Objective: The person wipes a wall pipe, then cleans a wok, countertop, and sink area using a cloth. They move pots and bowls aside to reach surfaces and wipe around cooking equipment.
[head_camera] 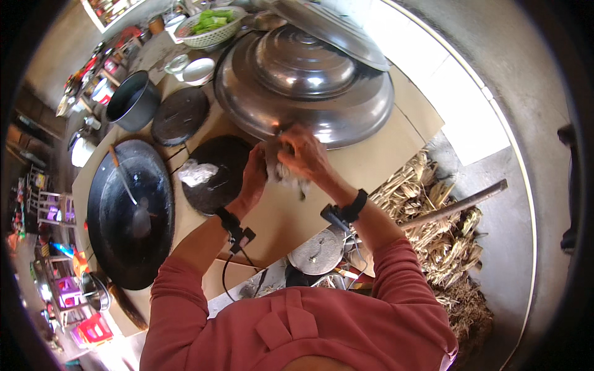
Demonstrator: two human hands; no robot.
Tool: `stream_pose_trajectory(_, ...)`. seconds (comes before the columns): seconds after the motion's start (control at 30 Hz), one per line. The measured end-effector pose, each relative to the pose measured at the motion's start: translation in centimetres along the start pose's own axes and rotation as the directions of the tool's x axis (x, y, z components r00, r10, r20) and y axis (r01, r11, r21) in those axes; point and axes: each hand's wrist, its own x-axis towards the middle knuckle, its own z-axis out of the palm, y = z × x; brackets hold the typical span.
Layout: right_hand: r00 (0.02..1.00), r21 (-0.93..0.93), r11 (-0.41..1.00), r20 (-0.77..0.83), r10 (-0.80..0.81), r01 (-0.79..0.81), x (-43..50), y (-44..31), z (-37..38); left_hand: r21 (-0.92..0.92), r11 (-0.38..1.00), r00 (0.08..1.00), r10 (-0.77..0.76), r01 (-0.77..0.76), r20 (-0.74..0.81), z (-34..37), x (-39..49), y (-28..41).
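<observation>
My left hand (254, 174) and my right hand (304, 150) are close together over the tan stove top (297, 222). Between them they grip a crumpled greyish cloth (288, 175), blurred, with its lower part hanging down. Just beyond my fingers stands a large domed metal lid (260, 104) with a smaller domed lid (304, 60) on it. To the left of my left hand lies a black round cover (222, 185). A crumpled shiny wad (198, 172), foil or plastic, rests on that cover.
A wok (153, 246) holding a long-handled ladle (123, 178) sits at the left. Behind it are a dark pot (133, 102), another black cover (181, 116), a white bowl (198, 72) and a basket of greens (211, 37). Dry stalks (445, 232) and a wooden stick (457, 206) lie right.
</observation>
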Motion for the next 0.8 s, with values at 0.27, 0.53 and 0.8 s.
stream_pose_trajectory(0.27,0.918,-0.454,0.866,-0.212,-0.336,0.212,4.0,1.1,2.7,0.442,0.89,0.99,-0.136,0.113,0.021,-1.7,-8.1,0.1)
stream_pose_trajectory(0.53,0.969,0.091,0.995,-0.246,-0.008,0.031,-8.9,10.3,-8.3,0.506,0.852,0.966,-0.002,-0.133,0.257,-3.4,-7.9,-1.1)
stream_pose_trajectory(0.8,0.843,-0.703,0.581,-0.05,0.536,-0.41,-9.9,15.0,-4.9,0.446,0.884,0.922,-0.279,0.139,0.267,-4.2,-9.6,0.6)
